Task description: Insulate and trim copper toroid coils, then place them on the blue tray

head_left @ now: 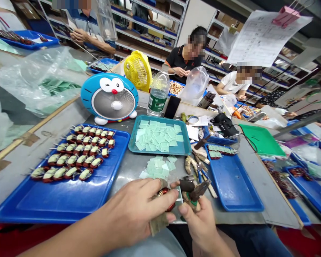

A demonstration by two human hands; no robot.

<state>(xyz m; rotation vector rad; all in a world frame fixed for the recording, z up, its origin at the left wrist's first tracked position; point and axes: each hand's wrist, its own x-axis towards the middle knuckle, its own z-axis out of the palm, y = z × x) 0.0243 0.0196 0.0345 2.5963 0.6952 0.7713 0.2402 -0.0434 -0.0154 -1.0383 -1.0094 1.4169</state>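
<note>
My left hand, with cloth wraps on its fingers, is closed around a coil wound with copper-coloured wire. A pale green square sheet stands against the coil's right side. My right hand is just to the right, thumb and fingers apart, its thumb tip close to the sheet. Behind that gap are dark-jawed pliers and a black cylindrical tool. Loose green squares lie beyond my hands, with more in a teal tray.
At left, a blue tray bears rows of coils. A narrower blue tray is at right. A character-shaped fan, water bottle and phone stand behind. Hand tools lie in a pile. Several people sit across the bench.
</note>
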